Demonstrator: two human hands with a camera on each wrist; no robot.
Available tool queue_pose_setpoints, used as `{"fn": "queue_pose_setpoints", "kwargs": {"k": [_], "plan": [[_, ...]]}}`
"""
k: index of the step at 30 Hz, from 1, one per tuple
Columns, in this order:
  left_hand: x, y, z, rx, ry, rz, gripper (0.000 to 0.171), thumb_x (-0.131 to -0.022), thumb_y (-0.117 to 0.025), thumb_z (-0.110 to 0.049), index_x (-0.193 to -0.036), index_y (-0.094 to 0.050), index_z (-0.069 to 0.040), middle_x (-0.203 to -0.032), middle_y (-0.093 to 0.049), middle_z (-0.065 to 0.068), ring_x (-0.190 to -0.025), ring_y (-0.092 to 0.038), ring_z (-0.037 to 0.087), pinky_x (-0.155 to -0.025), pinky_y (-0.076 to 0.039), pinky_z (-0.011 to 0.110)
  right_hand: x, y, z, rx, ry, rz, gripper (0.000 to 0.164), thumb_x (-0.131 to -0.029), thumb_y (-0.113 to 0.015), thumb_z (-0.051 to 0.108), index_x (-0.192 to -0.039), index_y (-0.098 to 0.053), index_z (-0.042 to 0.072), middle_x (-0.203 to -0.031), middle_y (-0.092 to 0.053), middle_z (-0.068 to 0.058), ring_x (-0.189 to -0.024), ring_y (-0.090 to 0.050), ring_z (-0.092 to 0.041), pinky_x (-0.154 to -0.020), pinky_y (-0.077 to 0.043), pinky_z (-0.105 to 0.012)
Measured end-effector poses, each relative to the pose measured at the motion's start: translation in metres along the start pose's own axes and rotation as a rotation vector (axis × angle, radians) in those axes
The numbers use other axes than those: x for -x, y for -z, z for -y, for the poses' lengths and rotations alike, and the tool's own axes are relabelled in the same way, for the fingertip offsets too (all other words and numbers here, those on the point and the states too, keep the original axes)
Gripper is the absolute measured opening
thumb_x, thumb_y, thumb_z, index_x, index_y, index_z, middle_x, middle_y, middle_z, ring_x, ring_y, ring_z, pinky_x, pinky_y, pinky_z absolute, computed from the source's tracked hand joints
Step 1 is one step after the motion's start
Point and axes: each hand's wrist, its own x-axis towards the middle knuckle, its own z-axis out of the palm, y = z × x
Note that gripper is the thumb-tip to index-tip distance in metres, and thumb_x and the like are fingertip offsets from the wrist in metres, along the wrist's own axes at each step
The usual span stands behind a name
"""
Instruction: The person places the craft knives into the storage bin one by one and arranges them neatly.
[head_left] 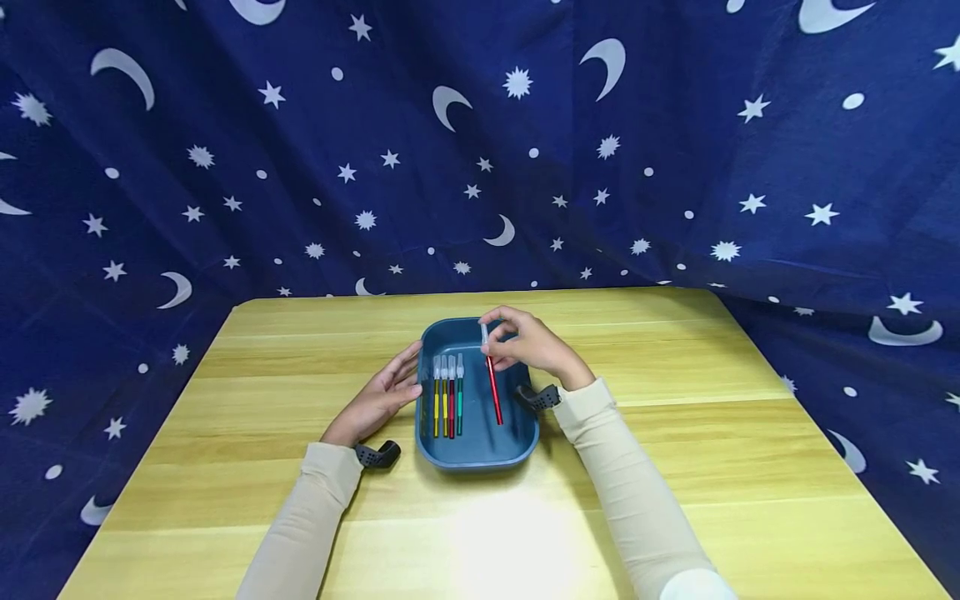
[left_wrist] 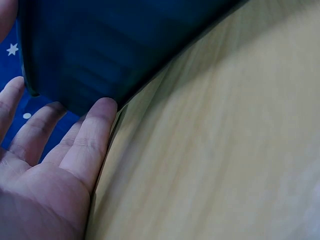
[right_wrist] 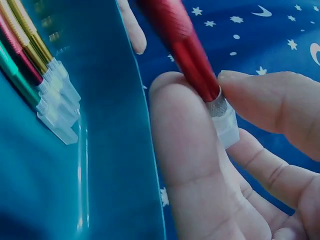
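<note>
A blue tray (head_left: 477, 463) stands on the table, with several craft knives side by side along its left half. Among these are yellow ones (head_left: 437, 408), a dark red one (head_left: 452, 408) and a green one (head_left: 460, 408), all with clear caps at the far end. My right hand (head_left: 534, 343) pinches a red craft knife (head_left: 494, 396) near its clear cap (right_wrist: 227, 131), between thumb and fingers. The knife slants over the tray's right half. My left hand (head_left: 381, 398) rests against the tray's left wall, its fingers (left_wrist: 90, 132) extended along the outside.
Light wooden tabletop (head_left: 300, 367) surrounds the tray. Behind it hangs a dark blue cloth (head_left: 412, 200) with white moons and stars. A dark strap with a camera (head_left: 378, 454) is on the left wrist, and another (head_left: 538, 397) on the right.
</note>
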Motion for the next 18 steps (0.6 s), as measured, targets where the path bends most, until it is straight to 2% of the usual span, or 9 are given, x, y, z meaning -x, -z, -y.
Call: {"fn": "queue_pose_setpoints", "kwargs": {"k": [4, 11, 18], "plan": [[0.0, 0.001, 0.0, 0.001, 0.005, -0.002, 0.081, -0.111, -0.057, -0.001, -0.176, -0.01, -0.016, -0.18, -0.011, 0.02, -0.163, -0.018, 0.045, -0.114, -0.046, 0.024, -0.007, -0.005, 0.002, -0.004, -0.026, 0.025, 0.044, -0.102, -0.064, -0.006, -0.144, -0.052, -0.011, -0.099, -0.071, -0.017, -0.076, -0.074, -0.017, -0.084, -0.065, -0.056], [-0.001, 0.002, 0.002, 0.003, 0.001, 0.006, 0.081, -0.111, -0.056, -0.001, -0.176, -0.01, -0.015, -0.18, -0.011, 0.019, -0.163, -0.018, 0.045, -0.114, -0.046, 0.024, -0.016, -0.012, 0.001, -0.017, -0.071, 0.041, 0.043, -0.101, -0.066, -0.008, -0.141, -0.051, -0.012, -0.093, -0.068, -0.012, -0.073, -0.073, -0.017, -0.085, -0.066, -0.053], [0.0, 0.001, 0.002, 0.011, 0.0, 0.007, 0.081, -0.112, -0.056, -0.002, -0.176, -0.01, -0.016, -0.18, -0.011, 0.019, -0.163, -0.018, 0.045, -0.114, -0.046, 0.025, -0.023, -0.018, -0.002, 0.003, -0.147, 0.048, 0.048, -0.101, -0.067, -0.009, -0.144, -0.049, -0.016, -0.089, -0.07, -0.01, -0.072, -0.073, -0.019, -0.083, -0.066, -0.049]]}}
